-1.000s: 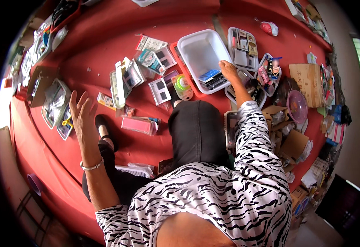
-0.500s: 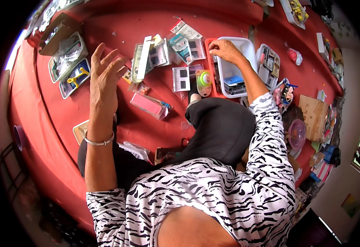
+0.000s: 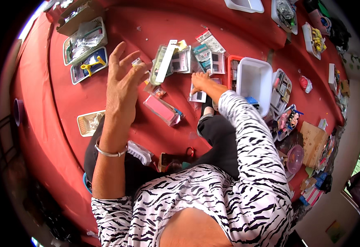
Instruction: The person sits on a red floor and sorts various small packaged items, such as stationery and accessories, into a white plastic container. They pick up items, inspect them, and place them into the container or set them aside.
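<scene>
Above the red floor [image 3: 171,140], my left hand [image 3: 123,84] is spread; my right hand [image 3: 205,83], whose grip I cannot tell, overlies one white packet [image 3: 197,97] near one white tub [image 3: 254,76].

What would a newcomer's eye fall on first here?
Probably the white tub, right of centre against the red covering, with a blue item inside its near end. Then the left hand, spread left of the pink packet, and the right hand, at a flat white package.
</scene>
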A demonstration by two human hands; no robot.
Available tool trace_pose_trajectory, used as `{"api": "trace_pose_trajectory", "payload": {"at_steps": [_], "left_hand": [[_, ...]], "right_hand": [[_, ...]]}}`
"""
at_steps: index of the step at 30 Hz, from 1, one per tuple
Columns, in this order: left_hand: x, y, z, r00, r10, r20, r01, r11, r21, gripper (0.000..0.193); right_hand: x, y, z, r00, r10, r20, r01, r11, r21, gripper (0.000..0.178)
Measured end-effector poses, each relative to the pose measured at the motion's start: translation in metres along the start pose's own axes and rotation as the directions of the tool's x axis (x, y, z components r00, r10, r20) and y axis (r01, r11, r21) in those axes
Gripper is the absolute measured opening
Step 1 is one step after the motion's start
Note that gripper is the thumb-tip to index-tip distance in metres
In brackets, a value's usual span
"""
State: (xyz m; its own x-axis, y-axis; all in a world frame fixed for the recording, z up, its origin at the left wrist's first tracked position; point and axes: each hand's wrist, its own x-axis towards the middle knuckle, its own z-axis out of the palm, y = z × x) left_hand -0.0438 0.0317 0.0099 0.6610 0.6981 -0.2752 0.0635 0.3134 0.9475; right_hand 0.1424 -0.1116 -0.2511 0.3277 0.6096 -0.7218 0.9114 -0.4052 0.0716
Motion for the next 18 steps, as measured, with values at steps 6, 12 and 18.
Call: {"api": "trace_pose_trajectory", "payload": {"at_steps": [6, 12, 18], "left_hand": [[-0.002, 0.002, 0.0, 0.999, -0.044, -0.026, 0.044, 0.999, 0.021, 0.066], [-0.005, 0.001, 0.006, 0.998, -0.051, -0.034, 0.053, 0.997, 0.054, 0.053], [-0.003, -0.004, 0.008, 0.998, -0.016, 0.059, 0.015, 1.0, 0.009, 0.06]], "right_hand": [[0.037, -0.02, 0.076, 0.95, 0.175, -0.259, -0.185, 0.983, -0.017, 0.096], [0.025, -0.001, 0.058, 0.988, 0.1, -0.115, -0.088, 0.991, 0.101, 0.072], [0.038, 0.05, 0.02, 0.939, -0.267, 0.218, 0.226, 0.955, 0.193, 0.042]]}}
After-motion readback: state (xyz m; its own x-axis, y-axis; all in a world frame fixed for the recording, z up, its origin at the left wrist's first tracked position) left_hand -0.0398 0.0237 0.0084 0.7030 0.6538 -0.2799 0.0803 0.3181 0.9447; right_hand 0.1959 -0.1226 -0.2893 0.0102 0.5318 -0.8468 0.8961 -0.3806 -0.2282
